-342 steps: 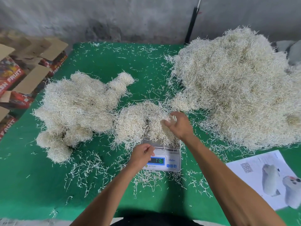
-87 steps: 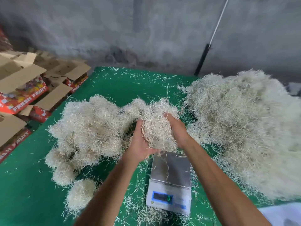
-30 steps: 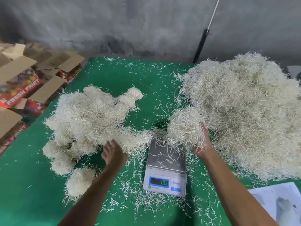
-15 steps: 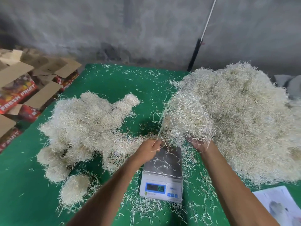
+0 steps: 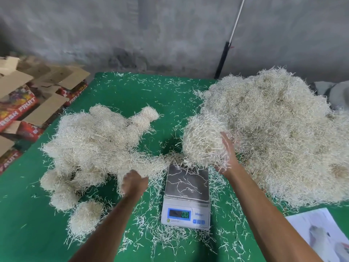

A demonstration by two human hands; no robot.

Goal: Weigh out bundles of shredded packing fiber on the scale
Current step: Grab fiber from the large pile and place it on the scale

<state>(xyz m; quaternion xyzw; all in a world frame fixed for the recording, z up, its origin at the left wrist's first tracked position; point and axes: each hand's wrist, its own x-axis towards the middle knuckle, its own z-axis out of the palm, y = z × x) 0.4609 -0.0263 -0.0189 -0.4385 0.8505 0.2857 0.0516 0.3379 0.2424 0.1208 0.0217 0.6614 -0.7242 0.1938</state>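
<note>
I am in the loading step: a fresh clump of pale shredded packing fiber [image 5: 203, 142] hangs just above the far edge of the small white digital scale with a steel platter [image 5: 187, 195], pulled off the big loose heap of fiber [image 5: 273, 133] on my right. My right hand [image 5: 227, 154] cups the clump from the side, fingers spread and straight against it. My left hand [image 5: 135, 183] sits low beside the scale, at the near edge of the pile of weighed bundles [image 5: 98, 144]; its fingers look curled into the strands there, though I cannot tell whether they actually pinch any. The platter carries only a few stray strands, and the blue display is too blurred to read. Next, I judge, the clump has to come down square on the platter, clear of both piles on the green tabletop [image 5: 132, 91], so nothing else leans on the scale.
</note>
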